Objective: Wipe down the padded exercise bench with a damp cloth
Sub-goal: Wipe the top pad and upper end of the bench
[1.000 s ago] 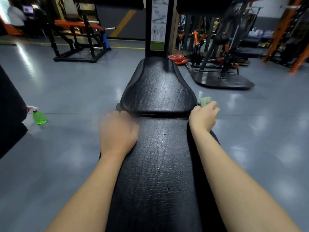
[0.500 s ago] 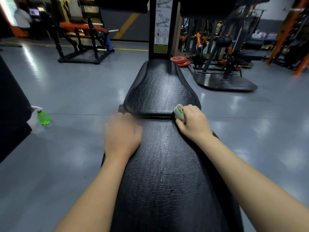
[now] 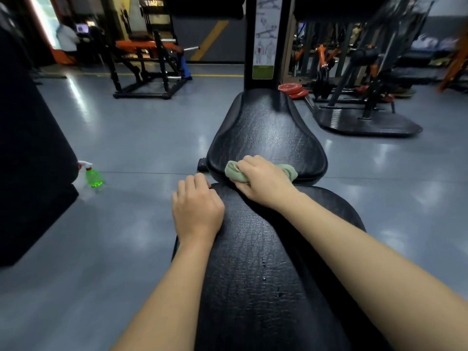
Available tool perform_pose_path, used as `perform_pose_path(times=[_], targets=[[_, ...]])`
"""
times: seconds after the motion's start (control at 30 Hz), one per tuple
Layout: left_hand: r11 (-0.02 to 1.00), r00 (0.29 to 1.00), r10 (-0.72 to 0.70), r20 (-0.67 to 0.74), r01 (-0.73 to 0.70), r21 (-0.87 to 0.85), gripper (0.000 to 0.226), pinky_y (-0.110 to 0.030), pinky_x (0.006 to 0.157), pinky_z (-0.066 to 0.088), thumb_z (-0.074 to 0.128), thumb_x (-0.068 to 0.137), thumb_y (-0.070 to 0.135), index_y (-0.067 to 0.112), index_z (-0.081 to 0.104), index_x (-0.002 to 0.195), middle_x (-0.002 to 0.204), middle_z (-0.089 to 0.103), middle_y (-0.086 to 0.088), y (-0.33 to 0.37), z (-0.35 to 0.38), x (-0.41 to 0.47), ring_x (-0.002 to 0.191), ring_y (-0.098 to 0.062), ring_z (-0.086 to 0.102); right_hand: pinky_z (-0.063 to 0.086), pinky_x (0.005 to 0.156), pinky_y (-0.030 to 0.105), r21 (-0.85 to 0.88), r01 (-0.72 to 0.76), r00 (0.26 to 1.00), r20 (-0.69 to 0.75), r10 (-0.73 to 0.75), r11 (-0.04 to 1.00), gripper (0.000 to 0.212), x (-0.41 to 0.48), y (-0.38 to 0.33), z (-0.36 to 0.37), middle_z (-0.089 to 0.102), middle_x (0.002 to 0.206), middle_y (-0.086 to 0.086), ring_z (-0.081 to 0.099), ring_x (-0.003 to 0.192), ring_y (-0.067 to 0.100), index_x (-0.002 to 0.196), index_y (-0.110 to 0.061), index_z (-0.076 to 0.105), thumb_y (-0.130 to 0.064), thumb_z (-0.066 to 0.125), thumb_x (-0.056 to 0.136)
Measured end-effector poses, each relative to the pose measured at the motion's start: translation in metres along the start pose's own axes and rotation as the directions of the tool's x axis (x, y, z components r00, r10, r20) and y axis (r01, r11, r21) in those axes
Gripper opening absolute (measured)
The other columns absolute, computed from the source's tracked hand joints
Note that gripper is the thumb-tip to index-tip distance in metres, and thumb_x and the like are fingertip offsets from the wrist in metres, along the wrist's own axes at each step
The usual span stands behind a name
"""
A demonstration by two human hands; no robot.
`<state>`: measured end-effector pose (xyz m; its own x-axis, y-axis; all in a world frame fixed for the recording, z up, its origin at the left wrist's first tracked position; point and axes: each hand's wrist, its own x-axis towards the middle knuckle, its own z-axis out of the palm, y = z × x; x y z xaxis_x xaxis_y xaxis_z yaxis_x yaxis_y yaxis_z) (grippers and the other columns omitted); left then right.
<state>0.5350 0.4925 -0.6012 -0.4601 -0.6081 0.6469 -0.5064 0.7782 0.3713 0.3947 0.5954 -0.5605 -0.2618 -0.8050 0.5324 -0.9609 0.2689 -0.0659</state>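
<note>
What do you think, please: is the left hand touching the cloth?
Apart. The head view shows the left hand resting on the bench edge, black padding visible between it and the cloth the right hand grips.

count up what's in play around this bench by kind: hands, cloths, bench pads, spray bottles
Hands: 2, the left hand and the right hand
Cloths: 1, the pale green cloth in the right hand
Bench pads: 2, the wide black textured seat pad and the long black pad
Spray bottles: 1, the green plastic spray bottle
Total: 6
</note>
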Motion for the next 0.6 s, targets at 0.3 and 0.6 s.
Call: perform_pose_path(times=[0.3,0.6], targets=[[0.999,1.0,-0.004,-0.029,0.003,-0.041,0.019,-0.044,0.067,0.041,0.037,0.078,0.017,0.012,0.055,0.085,0.081,0.057,-0.008,-0.004,0.001,-0.001,0.079,-0.034,0.052,0.05,0.074,0.044,-0.036,-0.094,0.981,0.165,0.099,0.995,0.026,-0.03,0.045,-0.046,0.059,0.087,0.006,0.057,0.087,0.034,0.083,-0.015,0.055,-0.032,0.072,0.092],[0.996,0.997,-0.055,-0.057,0.051,-0.073,0.013,-0.048,0.067,0.043,0.043,0.08,0.011,0.011,0.053,0.088,0.084,0.057,-0.01,-0.003,0.004,0.003,0.081,-0.036,0.053,0.047,0.076,0.045,0.078,-0.007,0.991,0.136,-0.004,0.997,0.014,0.063,-0.03,0.018,0.063,0.091,0.015,0.058,0.091,0.037,0.087,-0.007,0.061,-0.019,0.068,0.088]])
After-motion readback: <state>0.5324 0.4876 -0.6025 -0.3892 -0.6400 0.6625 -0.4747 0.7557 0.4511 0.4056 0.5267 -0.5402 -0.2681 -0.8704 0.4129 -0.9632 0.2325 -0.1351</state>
